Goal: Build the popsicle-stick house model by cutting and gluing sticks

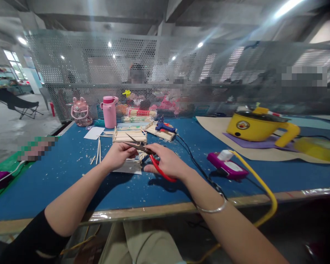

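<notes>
Red-handled scissors (160,169) are in my right hand (167,159), their dark blades parted and pointing left. My left hand (117,156) is closed in a pinch at the lower blade; whatever its fingertips hold is too small to make out. Just beyond both hands is a small frame built of pale wooden sticks (129,136). Beneath the hands lies a sheet of paper (129,168), partly covered. Loose thin sticks (99,150) rest left of the frame. A blue glue gun (165,127) lies on a wooden piece (167,135) behind my right hand.
A pink bottle (109,113) and a clear pink-lidded jug (81,113) stand at the back left. To the right are a purple power strip (228,167) with a yellow cord and a yellow electric pot (247,126). A perforated metal screen (99,66) closes the table's far side; people sit beyond.
</notes>
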Demonstrator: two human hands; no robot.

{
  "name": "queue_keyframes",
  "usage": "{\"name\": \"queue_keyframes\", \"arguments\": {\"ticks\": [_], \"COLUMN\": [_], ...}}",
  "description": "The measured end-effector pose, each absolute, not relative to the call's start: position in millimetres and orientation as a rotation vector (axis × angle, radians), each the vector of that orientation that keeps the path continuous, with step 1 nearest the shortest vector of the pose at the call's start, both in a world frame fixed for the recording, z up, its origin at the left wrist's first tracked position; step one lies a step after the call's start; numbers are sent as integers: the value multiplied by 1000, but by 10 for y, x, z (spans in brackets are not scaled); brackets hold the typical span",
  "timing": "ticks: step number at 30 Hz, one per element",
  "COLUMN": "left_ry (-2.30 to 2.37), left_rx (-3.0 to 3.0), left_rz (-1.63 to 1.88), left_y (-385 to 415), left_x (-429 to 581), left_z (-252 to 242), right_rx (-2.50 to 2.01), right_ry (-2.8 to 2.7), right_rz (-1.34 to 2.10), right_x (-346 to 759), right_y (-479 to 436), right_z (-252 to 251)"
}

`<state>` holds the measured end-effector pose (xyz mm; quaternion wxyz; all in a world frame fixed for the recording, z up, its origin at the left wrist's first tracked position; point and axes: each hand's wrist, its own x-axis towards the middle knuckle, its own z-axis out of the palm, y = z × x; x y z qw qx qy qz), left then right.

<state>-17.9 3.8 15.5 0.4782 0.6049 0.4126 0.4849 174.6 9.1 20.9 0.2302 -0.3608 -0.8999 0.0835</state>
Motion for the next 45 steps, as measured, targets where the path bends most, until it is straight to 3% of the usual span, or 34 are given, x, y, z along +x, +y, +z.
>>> {"name": "queue_keyframes", "arguments": {"ticks": [12,28,39,45], "left_ry": [1050,1111,1067,1078], "left_rx": [1772,1743,1736,1801], "left_rz": [1197,1201,1226,1185], "left_y": [39,24,34,35], "left_x": [-231,-238,-205,-191], "left_z": [133,138,103,82], "right_rx": [-854,-888,-887,-850], "right_ry": [-2380,-2372,-2310,-2294], "right_rz": [270,212,-22,142], "right_x": [1694,1710,1625,1629], "right_y": [130,180,150,138], "right_z": [115,36,18,7]}}
